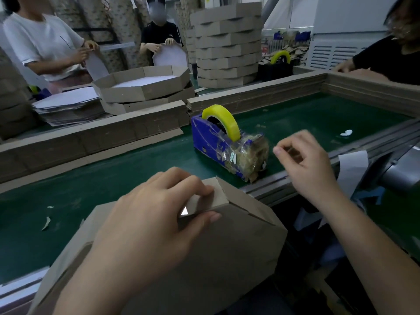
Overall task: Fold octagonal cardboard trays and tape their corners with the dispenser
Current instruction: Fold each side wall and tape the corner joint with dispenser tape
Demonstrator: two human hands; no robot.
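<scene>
A brown cardboard tray (216,251) lies bottom side up, tilted against the near edge of the green belt. My left hand (150,221) grips its top corner, fingers and thumb pinching two folded flaps together. A blue tape dispenser (218,151) with a yellow tape roll (223,119) stands on the belt just beyond. My right hand (306,160) hovers to the right of the dispenser, thumb and fingers pinched on what looks like a short clear strip of tape, barely visible.
The green belt (113,178) is bordered by stacked flat cardboard (91,142). Folded trays (145,87) and a tall tray stack (227,46) stand behind. Three people work around the table. A second dispenser (278,64) sits far back. Paper scraps (46,222) lie at left.
</scene>
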